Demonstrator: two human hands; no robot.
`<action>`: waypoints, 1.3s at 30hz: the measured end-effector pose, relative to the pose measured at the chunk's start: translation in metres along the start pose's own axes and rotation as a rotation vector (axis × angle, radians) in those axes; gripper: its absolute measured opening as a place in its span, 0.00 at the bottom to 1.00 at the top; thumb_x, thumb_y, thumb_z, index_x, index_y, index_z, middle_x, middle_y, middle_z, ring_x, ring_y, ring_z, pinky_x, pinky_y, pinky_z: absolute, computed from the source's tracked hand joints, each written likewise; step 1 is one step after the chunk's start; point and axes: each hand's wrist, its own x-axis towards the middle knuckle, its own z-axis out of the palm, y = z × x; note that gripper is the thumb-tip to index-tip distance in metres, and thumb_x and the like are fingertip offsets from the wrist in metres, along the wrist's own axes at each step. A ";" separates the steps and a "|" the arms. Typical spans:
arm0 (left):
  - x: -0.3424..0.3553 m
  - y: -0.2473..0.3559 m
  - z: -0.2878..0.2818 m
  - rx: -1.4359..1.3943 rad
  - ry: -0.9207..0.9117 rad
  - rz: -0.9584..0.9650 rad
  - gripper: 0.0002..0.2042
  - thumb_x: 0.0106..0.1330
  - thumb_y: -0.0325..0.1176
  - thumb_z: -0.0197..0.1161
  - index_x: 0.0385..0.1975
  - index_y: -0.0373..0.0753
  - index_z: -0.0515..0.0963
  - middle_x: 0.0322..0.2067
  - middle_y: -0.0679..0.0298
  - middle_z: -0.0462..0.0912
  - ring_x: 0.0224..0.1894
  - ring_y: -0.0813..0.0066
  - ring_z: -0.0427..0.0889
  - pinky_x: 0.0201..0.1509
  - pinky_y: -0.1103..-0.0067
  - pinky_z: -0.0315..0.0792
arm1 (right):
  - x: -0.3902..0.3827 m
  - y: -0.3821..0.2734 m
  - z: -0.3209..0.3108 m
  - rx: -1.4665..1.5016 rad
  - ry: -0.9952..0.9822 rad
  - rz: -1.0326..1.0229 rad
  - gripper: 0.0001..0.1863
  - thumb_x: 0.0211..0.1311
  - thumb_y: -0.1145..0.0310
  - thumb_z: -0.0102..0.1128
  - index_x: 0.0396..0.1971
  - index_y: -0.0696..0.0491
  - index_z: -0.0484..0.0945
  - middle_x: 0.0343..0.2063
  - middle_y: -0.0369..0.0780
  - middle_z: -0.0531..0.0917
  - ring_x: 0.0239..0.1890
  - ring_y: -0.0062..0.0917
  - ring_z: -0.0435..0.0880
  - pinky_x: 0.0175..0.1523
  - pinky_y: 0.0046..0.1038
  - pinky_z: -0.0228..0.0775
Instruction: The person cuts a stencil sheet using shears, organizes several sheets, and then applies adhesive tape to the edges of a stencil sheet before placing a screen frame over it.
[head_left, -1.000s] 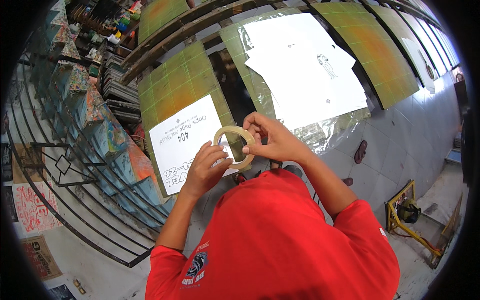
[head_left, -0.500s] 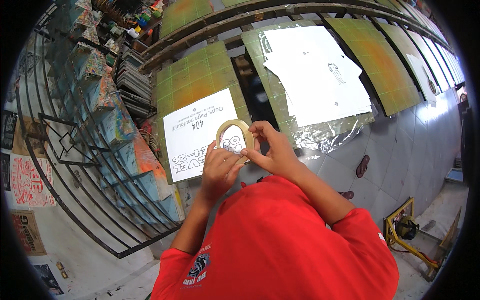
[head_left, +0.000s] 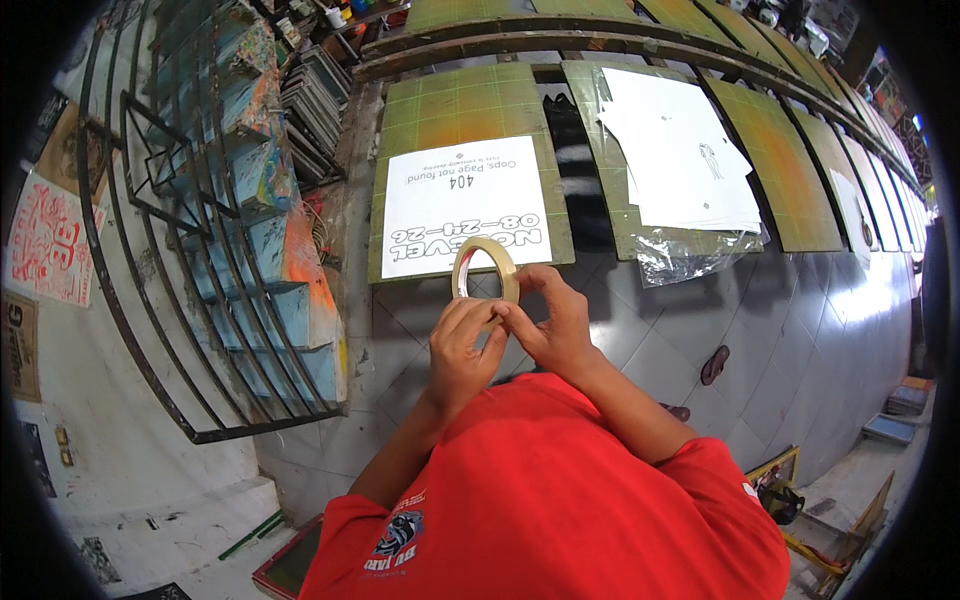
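One roll of tape (head_left: pixel 512 278), tan and ring-shaped, is held aloft between both hands, tilted, its hole partly turned to view. By the left hand (head_left: pixel 462 345) the roll is grasped at its near edge with bent fingers; by the right hand (head_left: pixel 560 325) it is pinched at the near and right side, the two sets of fingertips being brought close together there (whether a loose end is gripped cannot be told). Beyond the hands, one white sheet (head_left: pixel 465 190) with dark lettering is laid on a green board (head_left: pixel 450 100), its lower edge partly covered by the roll. Ahead and to the right of the hands, overlapping white papers (head_left: pixel 680 150) are spread on a second board, with clear plastic (head_left: pixel 690 265) hung over its near edge. To the left of the hands, blue steps (head_left: pixel 312 315) are fronted by a black railing (head_left: pixel 140 330).
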 end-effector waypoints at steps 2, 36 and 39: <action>-0.010 0.003 -0.009 0.019 0.036 0.006 0.11 0.48 0.19 0.62 0.33 0.33 0.76 0.29 0.56 0.79 0.32 0.59 0.78 0.36 0.72 0.72 | -0.008 -0.012 0.005 0.048 -0.056 0.050 0.22 0.51 0.67 0.68 0.43 0.60 0.72 0.30 0.45 0.80 0.31 0.29 0.82 0.36 0.27 0.73; -0.067 0.007 -0.079 0.036 0.054 -0.001 0.11 0.51 0.27 0.68 0.33 0.32 0.76 0.28 0.57 0.79 0.29 0.63 0.78 0.32 0.76 0.72 | -0.019 -0.060 0.038 0.035 -0.181 -0.097 0.09 0.53 0.76 0.63 0.36 0.56 0.79 0.29 0.42 0.83 0.31 0.31 0.83 0.36 0.26 0.73; -0.068 0.007 -0.081 0.046 0.061 -0.002 0.11 0.51 0.26 0.69 0.32 0.32 0.76 0.28 0.57 0.79 0.29 0.63 0.78 0.32 0.76 0.72 | -0.018 -0.060 0.040 0.040 -0.178 -0.090 0.08 0.52 0.77 0.64 0.34 0.56 0.80 0.28 0.42 0.83 0.31 0.31 0.84 0.35 0.26 0.73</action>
